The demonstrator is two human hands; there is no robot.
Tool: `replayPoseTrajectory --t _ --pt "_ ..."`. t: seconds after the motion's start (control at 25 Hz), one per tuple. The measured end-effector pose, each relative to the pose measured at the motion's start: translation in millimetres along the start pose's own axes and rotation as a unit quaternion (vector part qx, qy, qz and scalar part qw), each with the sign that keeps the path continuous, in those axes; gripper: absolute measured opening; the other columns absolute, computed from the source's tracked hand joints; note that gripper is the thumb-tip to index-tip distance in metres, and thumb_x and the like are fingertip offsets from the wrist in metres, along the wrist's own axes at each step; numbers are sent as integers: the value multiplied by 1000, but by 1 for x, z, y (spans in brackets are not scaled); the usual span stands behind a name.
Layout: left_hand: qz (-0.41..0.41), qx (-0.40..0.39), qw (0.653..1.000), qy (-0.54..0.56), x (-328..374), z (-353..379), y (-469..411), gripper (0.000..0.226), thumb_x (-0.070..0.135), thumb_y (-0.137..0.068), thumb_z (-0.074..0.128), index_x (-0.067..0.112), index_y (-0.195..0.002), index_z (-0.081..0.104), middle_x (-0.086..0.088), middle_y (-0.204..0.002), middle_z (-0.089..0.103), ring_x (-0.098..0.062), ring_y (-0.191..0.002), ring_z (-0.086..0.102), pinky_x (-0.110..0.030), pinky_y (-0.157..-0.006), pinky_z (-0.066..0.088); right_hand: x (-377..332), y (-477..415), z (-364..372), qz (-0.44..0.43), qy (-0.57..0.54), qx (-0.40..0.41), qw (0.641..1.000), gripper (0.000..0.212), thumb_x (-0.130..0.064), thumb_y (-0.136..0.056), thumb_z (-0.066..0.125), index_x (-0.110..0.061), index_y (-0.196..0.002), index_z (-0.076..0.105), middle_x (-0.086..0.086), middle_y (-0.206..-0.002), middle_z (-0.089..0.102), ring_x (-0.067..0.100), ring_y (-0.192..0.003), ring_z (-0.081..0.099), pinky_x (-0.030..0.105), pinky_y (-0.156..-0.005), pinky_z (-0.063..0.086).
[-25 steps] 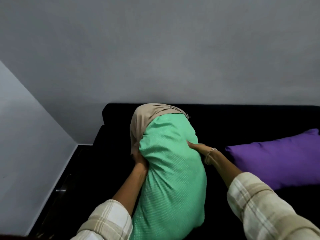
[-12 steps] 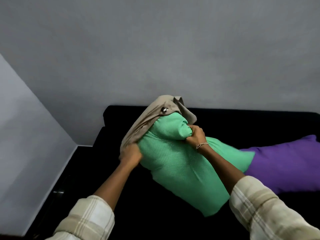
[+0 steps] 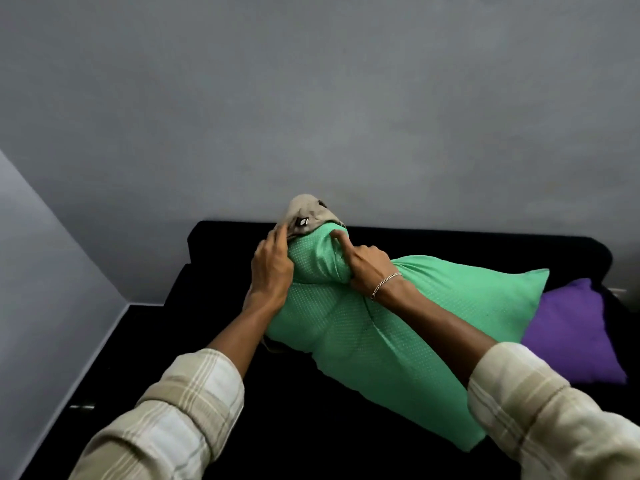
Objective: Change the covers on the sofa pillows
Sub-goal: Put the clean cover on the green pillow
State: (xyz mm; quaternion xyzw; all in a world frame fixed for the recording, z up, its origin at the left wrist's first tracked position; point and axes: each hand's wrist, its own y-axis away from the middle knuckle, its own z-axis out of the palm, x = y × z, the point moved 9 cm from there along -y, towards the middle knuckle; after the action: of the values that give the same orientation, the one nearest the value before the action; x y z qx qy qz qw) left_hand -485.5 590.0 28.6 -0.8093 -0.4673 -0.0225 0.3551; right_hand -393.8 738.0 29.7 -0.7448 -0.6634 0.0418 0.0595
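Grip, right hand (image 3: 367,268): the bunched far end of the green pillow (image 3: 398,341) is being squeezed into a narrow neck, fingers curled round it, forefinger laid straight along the cloth; a bracelet (image 3: 386,284) is being worn at the wrist.
Grip, left hand (image 3: 272,271): it is being pressed flat against the neck's other side, fingers fairly straight, tips reaching the hem of the tan cover (image 3: 304,211). Whether that hem is being pinched cannot be told; the thumb is hidden.
Tan cover, contents: only the far corner of the green pillow is being held inside it. A small dark fastener (image 3: 302,222) is showing at the hem. A scrap of tan cloth is also showing under the pillow's near-left edge.
Green pillow, position: it is being propped slantwise on the black sofa (image 3: 242,427), far end raised, near end resting on the seat, one corner lying against the purple pillow (image 3: 575,334).
Purple pillow, contents: its filling is being kept fully inside its cover; no opening is visible.
Risk, snag: the hem is likely being strained at the fastener if the neck swells out of the squeeze.
Risk, slip: with so little held inside, the cover is probably being kept on by the hands alone and could drop off.
Risk, knock: the purple pillow could be nudged aside if the green one is swung.
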Motion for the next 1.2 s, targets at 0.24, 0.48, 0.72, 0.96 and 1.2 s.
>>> replayPoseTrajectory --t 0.24,0.48,0.72,0.96,1.2 --pt "137 89 986 31 70 -32 11 27 2 -68 46 12 -81 68 -6 -77 66 -29 -68 62 -33 -51 45 -31 -11 1 -11 105 -30 994 39 -12 -98 38 -16 -136 46 13 -107 67 35 -97 65 39 -66 43" --pt "164 5 981 100 87 -17 36 35 0 -73 58 9 -107 66 -10 -94 66 -29 -84 59 -40 -69 52 -5 -36 19 81 54 -80 992 30 -6 -97 38 -5 -115 61 17 -118 65 33 -107 63 39 -85 49" --pt "-174 -142 974 -5 -100 36 77 58 20 -79 71 12 -129 44 -17 -121 48 -43 -106 54 -50 -84 49 16 -29 -27 106 -76 19 991 29 -10 -76 53 -5 -105 53 27 -104 63 47 -94 59 42 -68 44" --pt "-415 -93 872 244 -147 62 81 49 5 -85 54 13 -134 49 -21 -124 60 -37 -112 59 -37 -93 47 18 -27 -32 93 -51 5 994 26 -9 -75 54 -5 -101 53 26 -103 62 46 -92 60 42 -66 44" --pt "-231 -86 874 420 2 41 73 51 5 -85 48 -1 -135 52 -14 -123 62 -19 -111 58 -16 -94 41 19 -38 9 127 50 4 991 28 -9 -95 39 -11 -112 61 14 -104 69 35 -96 67 41 -74 51"
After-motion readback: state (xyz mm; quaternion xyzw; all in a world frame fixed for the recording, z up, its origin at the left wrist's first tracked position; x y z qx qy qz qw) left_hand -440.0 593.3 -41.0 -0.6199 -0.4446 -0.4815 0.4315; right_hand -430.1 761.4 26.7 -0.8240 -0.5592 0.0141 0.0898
